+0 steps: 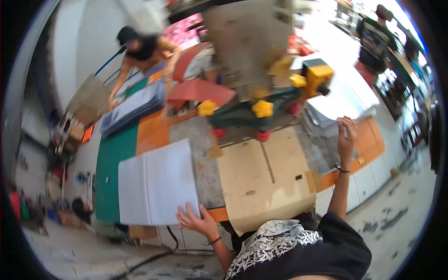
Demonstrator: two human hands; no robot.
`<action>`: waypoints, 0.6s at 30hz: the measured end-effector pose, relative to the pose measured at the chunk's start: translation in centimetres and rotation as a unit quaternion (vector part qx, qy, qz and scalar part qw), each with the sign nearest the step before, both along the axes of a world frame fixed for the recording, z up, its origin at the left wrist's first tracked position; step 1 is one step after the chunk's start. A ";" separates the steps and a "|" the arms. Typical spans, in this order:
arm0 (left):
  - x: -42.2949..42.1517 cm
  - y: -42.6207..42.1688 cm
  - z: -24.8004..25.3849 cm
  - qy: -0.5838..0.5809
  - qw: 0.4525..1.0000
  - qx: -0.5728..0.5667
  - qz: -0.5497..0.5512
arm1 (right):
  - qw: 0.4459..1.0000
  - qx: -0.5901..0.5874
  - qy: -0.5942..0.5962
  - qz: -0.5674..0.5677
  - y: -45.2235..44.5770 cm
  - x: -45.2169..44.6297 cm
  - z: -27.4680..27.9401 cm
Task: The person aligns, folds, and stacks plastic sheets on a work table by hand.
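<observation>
My left hand lies with spread fingers on the lower right corner of a stack of white sheets, which has a crease running down it. My right hand is raised at the near edge of a pile of pale, shiny sheets on the right; its fingers are bent together, and what they hold, if anything, is too small to make out. Between my hands a tan board with a dark slot lies in front of a machine with a green base and yellow knobs.
Across the table, a person in a cap leans over a stack of dark-edged sheets. Red curved pieces lie beside the machine. A yellow box-shaped part stands at its right. Another person stands at the far right.
</observation>
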State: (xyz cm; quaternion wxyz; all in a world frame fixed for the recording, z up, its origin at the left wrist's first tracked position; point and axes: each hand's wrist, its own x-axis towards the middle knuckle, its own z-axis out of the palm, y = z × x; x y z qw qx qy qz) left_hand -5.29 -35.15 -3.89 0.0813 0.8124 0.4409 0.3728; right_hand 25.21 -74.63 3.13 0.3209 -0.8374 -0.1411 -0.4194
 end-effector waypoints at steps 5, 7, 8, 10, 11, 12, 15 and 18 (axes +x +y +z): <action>-1.3 -2.8 4.0 -0.160 0.973 -0.023 -0.165 | 0.986 0.144 0.074 -0.039 -1.0 -5.0 -3.6; -0.2 -4.8 3.9 -0.240 0.920 -0.050 -0.306 | 0.977 0.193 0.077 -0.042 -1.7 -5.9 -5.2; 0.2 -5.9 4.0 -0.276 0.885 -0.067 -0.369 | 0.948 0.309 0.076 -0.025 -1.6 -5.7 -5.6; 2.2 -8.7 5.4 -0.241 0.842 -0.067 -0.478 | 0.837 0.535 0.115 -0.001 -3.0 -4.1 -5.8; 3.2 -9.8 6.5 -0.181 0.811 -0.162 -0.533 | 0.796 0.588 0.138 -0.029 -4.7 -2.4 -6.6; 4.1 -10.9 7.4 -0.118 0.766 -0.256 -0.578 | 0.765 0.615 0.188 -0.022 -6.0 -1.3 -5.6; 7.5 -13.7 7.9 0.042 0.571 -0.444 -0.690 | 0.751 0.605 0.252 0.081 -9.4 0.4 -6.2; 11.6 -17.3 5.4 0.090 0.420 -0.598 -0.677 | 0.833 0.523 0.180 0.013 -8.1 -0.9 -3.1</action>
